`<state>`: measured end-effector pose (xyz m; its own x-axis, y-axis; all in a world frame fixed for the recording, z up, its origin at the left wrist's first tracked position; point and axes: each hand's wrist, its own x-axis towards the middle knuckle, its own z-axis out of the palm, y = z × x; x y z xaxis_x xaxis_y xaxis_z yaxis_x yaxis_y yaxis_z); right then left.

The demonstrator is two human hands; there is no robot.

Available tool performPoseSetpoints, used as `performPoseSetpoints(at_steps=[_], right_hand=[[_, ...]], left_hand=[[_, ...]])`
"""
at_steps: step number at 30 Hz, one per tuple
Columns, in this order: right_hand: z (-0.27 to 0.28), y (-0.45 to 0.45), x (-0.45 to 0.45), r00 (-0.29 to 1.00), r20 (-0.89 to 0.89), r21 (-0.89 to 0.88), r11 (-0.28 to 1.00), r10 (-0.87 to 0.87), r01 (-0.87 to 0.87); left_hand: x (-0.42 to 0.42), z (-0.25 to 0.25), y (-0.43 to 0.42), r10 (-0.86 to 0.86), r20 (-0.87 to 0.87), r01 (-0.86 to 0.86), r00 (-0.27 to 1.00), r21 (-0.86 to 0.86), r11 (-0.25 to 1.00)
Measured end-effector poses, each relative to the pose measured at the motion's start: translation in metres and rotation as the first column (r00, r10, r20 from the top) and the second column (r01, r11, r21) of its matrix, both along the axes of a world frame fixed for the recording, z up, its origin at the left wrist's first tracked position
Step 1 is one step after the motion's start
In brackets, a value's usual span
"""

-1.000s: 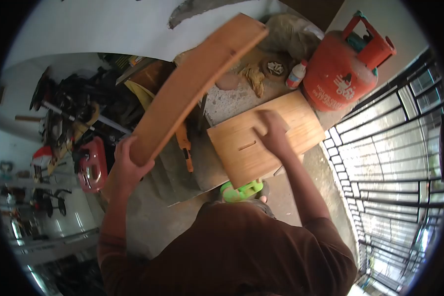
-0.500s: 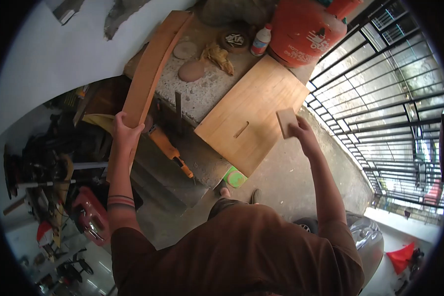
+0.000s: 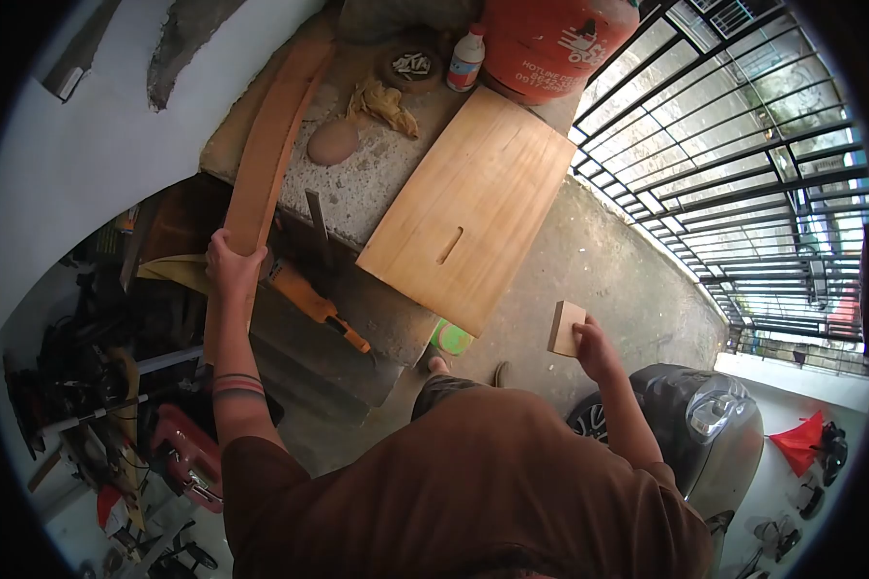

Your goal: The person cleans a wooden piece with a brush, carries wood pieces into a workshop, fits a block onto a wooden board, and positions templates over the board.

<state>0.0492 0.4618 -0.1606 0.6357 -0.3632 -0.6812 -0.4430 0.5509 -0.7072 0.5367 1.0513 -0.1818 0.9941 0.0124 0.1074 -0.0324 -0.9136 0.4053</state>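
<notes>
A long reddish-brown plank [image 3: 272, 145] slants up at the left, its far end over the concrete ledge. My left hand [image 3: 234, 265] grips it near its lower part. My right hand [image 3: 597, 349] is out over the floor at the right and pinches a small tan wooden block [image 3: 566, 328]. Between my hands lies a pale wooden board [image 3: 473, 207] with a short slot in it, resting on the ledge. The right hand does not touch this board.
On the ledge [image 3: 357, 201] are a round brown disc [image 3: 333, 142], a crumpled yellowish cloth [image 3: 384, 106], a bowl [image 3: 410, 66], a bottle [image 3: 465, 60] and a red gas cylinder [image 3: 550, 43]. An orange tool [image 3: 309, 297] lies below. Black bars [image 3: 734, 193] and a vehicle [image 3: 710, 425] are at right.
My right hand has moved off the board, out to the right and nearer my body, with the block now clearly visible in it. The plank has swung left and lower. The view has shifted.
</notes>
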Motion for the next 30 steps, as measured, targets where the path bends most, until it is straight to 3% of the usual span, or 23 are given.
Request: performPoseSetpoints(at_steps=[9,12,15,18,20,21,24,27,30], right_hand=[[-0.007,-0.006,0.010,0.992,-0.037,0.020,0.993,0.121,-0.120],[0.002,0.002,0.017,0.996,0.018,0.027,0.996,0.088,-0.089],[-0.006,0.007,0.023,0.997,-0.033,0.086,0.993,-0.072,0.075],[-0.042,-0.015,0.013,0.991,-0.134,0.040,0.999,0.008,-0.003],[-0.051,-0.016,0.017,0.977,-0.211,-0.098,0.995,-0.018,-0.002],[-0.049,-0.013,0.026,0.969,-0.245,-0.167,0.986,-0.034,-0.007],[0.002,0.009,0.064,0.993,-0.121,-0.071,0.997,0.009,-0.018],[0.023,0.005,0.089,0.993,-0.015,-0.033,0.992,0.119,-0.119],[0.047,0.004,0.124,0.965,0.069,-0.043,0.967,0.255,-0.252]], left_hand=[[0.004,0.026,-0.016,-0.033,-0.008,0.033,0.999,0.028,0.999],[0.024,0.035,-0.026,-0.038,-0.031,0.039,0.999,0.030,0.999],[0.044,0.033,-0.018,-0.024,-0.079,0.028,0.997,0.046,0.999],[0.059,0.025,-0.006,-0.058,-0.140,0.063,0.988,0.033,0.997],[0.063,0.019,-0.003,-0.081,-0.154,0.097,0.985,0.095,0.991],[0.065,0.018,-0.003,-0.091,-0.159,0.112,0.983,0.125,0.986],[0.060,0.012,-0.001,-0.095,-0.135,0.119,0.986,0.178,0.977],[0.037,0.029,-0.013,-0.069,0.013,0.062,0.998,0.295,0.953],[0.001,0.051,-0.031,-0.100,0.346,0.071,0.933,0.097,0.993]])
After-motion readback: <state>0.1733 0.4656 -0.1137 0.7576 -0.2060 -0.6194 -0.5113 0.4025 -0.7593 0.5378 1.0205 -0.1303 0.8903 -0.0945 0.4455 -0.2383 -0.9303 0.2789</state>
